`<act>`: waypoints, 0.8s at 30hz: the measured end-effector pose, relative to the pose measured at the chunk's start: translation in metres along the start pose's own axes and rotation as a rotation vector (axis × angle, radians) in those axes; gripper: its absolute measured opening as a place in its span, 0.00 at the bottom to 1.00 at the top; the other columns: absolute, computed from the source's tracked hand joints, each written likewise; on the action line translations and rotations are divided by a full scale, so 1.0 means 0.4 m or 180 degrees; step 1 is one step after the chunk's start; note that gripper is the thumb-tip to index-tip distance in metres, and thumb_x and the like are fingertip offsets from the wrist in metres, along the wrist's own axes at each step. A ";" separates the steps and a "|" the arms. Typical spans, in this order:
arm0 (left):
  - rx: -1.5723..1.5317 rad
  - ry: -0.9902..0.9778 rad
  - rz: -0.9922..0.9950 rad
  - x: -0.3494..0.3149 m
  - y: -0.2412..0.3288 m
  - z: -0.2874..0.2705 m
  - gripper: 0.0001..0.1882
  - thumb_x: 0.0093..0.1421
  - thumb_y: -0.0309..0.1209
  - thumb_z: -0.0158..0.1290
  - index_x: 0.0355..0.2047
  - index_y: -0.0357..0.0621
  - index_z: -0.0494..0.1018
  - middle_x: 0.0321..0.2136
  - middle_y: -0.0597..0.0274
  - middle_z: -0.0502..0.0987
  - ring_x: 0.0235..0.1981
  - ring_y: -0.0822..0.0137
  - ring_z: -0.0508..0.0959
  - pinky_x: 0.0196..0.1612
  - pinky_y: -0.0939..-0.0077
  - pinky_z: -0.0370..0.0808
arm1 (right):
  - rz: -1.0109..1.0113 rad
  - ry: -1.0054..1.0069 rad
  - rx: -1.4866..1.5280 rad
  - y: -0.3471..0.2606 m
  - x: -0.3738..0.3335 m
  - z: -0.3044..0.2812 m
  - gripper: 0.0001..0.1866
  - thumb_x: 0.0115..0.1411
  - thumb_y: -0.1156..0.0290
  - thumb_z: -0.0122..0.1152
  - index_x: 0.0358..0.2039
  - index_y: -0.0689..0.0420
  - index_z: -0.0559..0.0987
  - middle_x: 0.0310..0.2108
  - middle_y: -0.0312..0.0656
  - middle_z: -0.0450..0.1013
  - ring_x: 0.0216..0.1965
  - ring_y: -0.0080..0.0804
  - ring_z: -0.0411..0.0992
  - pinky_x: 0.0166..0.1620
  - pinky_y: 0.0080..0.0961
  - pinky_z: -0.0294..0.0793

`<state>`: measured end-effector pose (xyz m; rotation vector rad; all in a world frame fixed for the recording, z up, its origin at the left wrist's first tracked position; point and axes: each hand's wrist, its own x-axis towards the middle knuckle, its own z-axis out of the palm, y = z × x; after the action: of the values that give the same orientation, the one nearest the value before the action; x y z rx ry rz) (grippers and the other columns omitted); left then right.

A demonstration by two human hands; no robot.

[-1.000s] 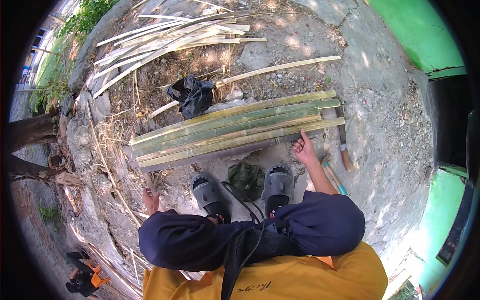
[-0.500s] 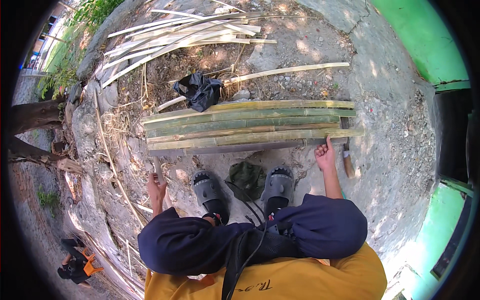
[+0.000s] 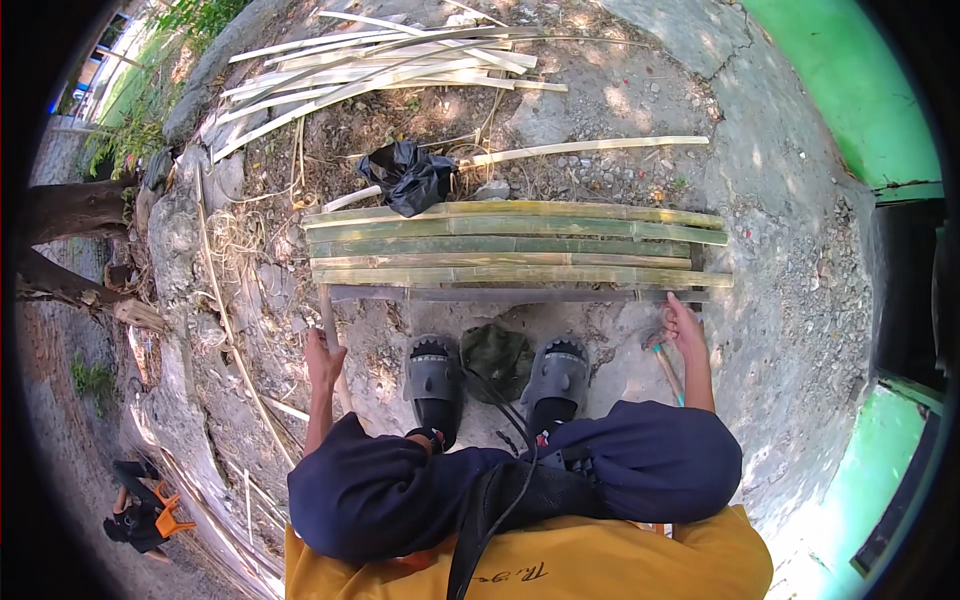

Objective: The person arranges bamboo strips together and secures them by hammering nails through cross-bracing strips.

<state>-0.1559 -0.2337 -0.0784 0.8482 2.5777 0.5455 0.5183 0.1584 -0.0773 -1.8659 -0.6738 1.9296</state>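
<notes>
Several split bamboo strips (image 3: 520, 228), green and yellowish, lie side by side across the ground before me. Below them runs a straight dark strip (image 3: 480, 295). My left hand (image 3: 324, 360) is closed on a pale wooden stick (image 3: 328, 315), whose far end meets the left end of the strips. My right hand (image 3: 686, 325) is at the dark strip's right end, its index finger stretched to that strip's edge and its other fingers curled; nothing shows in it. A hammer (image 3: 667, 370) with a teal grip lies beside my right forearm.
A black plastic bag (image 3: 408, 178) lies behind the bamboo. Further back is a pile of pale strips (image 3: 380, 65). A dark green cloth item (image 3: 497, 362) lies between my sandalled feet. A green wall (image 3: 850, 80) stands right; at far left are tree trunks (image 3: 80, 210) and another person (image 3: 135, 520).
My right hand has shifted from the nearest green bamboo strip's end to the dark strip's end. A gap now shows between those two strips. My left hand has moved slightly forward along the stick.
</notes>
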 end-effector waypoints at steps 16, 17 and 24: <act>-0.1674 -0.0919 -0.0786 0.101 -0.001 0.001 0.18 0.61 0.34 0.62 0.47 0.39 0.71 0.32 0.62 0.76 0.32 0.70 0.76 0.37 0.72 0.74 | -0.3822 0.1041 -0.3552 -0.201 0.051 0.088 0.20 0.67 0.59 0.59 0.58 0.47 0.77 0.36 0.55 0.77 0.42 0.54 0.76 0.47 0.46 0.73; -0.1947 -0.1021 -0.0902 0.099 -0.003 -0.005 0.14 0.64 0.35 0.59 0.43 0.40 0.72 0.29 0.65 0.74 0.30 0.72 0.74 0.34 0.73 0.73 | -0.3807 0.1038 -0.3545 -0.221 0.074 0.103 0.20 0.67 0.59 0.59 0.58 0.47 0.77 0.36 0.55 0.77 0.42 0.54 0.76 0.47 0.46 0.73; -0.1807 -0.0830 -0.0756 0.088 -0.018 0.017 0.18 0.75 0.46 0.48 0.37 0.44 0.72 0.26 0.68 0.73 0.26 0.74 0.74 0.29 0.76 0.72 | -0.2629 0.0435 -0.5014 -0.404 0.146 0.300 0.30 0.67 0.39 0.55 0.57 0.46 0.82 0.49 0.59 0.71 0.57 0.57 0.67 0.63 0.52 0.64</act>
<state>-0.1826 -0.2154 -0.0954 0.3817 2.0802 0.9558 0.3855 0.3140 -0.0312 -1.6478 -2.8062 0.5265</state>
